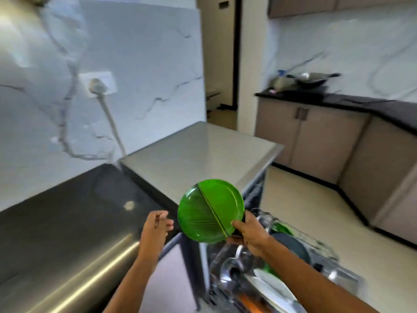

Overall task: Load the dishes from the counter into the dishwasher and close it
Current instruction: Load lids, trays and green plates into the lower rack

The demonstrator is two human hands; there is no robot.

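Pinching the green plate (209, 208) at its five o'clock rim, the right hand (250, 233) lays its thumb on the face and curls its fingers behind. The plate therefore stands tilted on edge, a hold that probably suits slotting it upright between the tines. The plate hangs in the air, off the table (67, 211), over the near corner of the open dishwasher rack (325, 251). The rack lies at four o'clock from the plate and already carries a dark plate (291, 245), a white plate (270, 288) and blurred metalware. The left hand (155, 227) hovers just beside the plate at nine o'clock, fingers loosely apart and holding nothing, seemingly ready to steady it. The dark table spreads toward eight o'clock.
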